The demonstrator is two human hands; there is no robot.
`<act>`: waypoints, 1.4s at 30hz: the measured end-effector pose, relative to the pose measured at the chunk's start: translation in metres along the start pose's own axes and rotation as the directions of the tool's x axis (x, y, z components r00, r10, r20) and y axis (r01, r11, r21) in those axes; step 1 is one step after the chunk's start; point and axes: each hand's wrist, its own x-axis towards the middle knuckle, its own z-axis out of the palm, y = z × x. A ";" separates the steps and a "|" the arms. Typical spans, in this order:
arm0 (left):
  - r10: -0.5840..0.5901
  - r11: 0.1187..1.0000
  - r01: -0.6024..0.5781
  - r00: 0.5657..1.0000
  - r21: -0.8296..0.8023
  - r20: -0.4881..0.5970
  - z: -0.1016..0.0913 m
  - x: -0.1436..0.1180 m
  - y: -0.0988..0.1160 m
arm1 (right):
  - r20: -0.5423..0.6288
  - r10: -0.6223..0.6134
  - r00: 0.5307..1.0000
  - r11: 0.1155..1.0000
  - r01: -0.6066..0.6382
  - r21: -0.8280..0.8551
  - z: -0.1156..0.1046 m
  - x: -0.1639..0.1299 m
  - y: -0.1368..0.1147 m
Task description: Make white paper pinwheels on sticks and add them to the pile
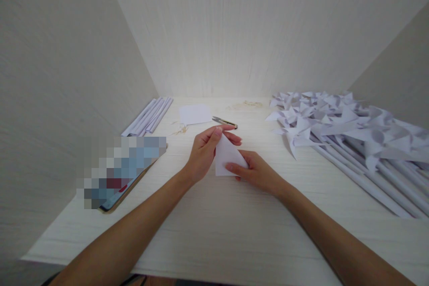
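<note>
A white piece of paper (pixel 225 157), folded into a triangle, is held between both hands above the table. My left hand (pixel 204 149) pinches its upper corner between thumb and fingers. The thumb of my right hand (pixel 253 167) presses on the lower right part, with the other fingers mostly hidden behind the paper. Just beyond my left fingertips lie small thread snips (pixel 225 122) with pointed blades. Farther back and left is a flat stack or sheet of white paper (pixel 195 114).
Rolled paper sticks (pixel 149 116) lie at the back left, near toothpick-like pieces (pixel 182 130). A phone (pixel 134 174), partly pixelated, rests at the left. Many paper pinwheels (pixel 338 120) on paper sticks are piled at the right. Walls enclose the table (pixel 214 232).
</note>
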 end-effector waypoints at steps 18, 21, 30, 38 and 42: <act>0.015 1.000 -0.016 0.999 -0.014 -0.052 -0.001 0.001 -0.002 | 0.020 0.000 1.000 1.000 0.000 -0.015 0.000 0.000 0.000; 0.006 1.000 -0.007 0.994 -0.016 -0.106 0.001 0.002 -0.002 | 0.029 -0.002 1.000 0.999 0.003 -0.038 0.000 0.000 0.001; -0.043 0.997 0.043 0.999 -0.067 0.001 0.001 0.002 0.001 | 0.023 -0.027 0.999 1.000 0.026 0.007 -0.001 -0.001 -0.001; -0.013 1.000 0.013 0.999 0.008 0.038 -0.008 0.004 0.001 | 0.032 0.006 0.999 1.000 -0.007 0.023 -0.002 0.000 0.001; -0.011 1.000 0.011 1.000 0.017 0.026 -0.009 0.005 0.000 | 0.035 0.006 0.999 1.000 -0.007 0.021 -0.002 0.000 -0.001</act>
